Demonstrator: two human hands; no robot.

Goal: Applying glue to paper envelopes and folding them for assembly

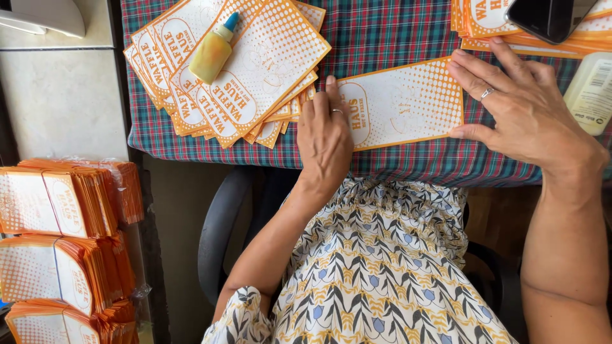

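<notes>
A flat orange-and-white paper sleeve [408, 102] lies on the plaid tablecloth [382, 32] near the table's front edge. My left hand [325, 137] rests palm down on its left end, fingers together, a ring on one finger. At the sleeve's right end my right hand [519, 105] presses down with spread fingers, also ringed. Neither hand grips anything. Left of my left hand sits a fanned pile of the same sleeves [223, 70], and on top of it lies a small yellow glue bottle with a blue cap [213, 51].
More orange sleeves [510, 28] are stacked at the top right under a black phone [542, 18]. A pale bottle [591, 92] stands at the right edge. Bundles of wrapped sleeves [64, 248] sit low on the left beside the chair.
</notes>
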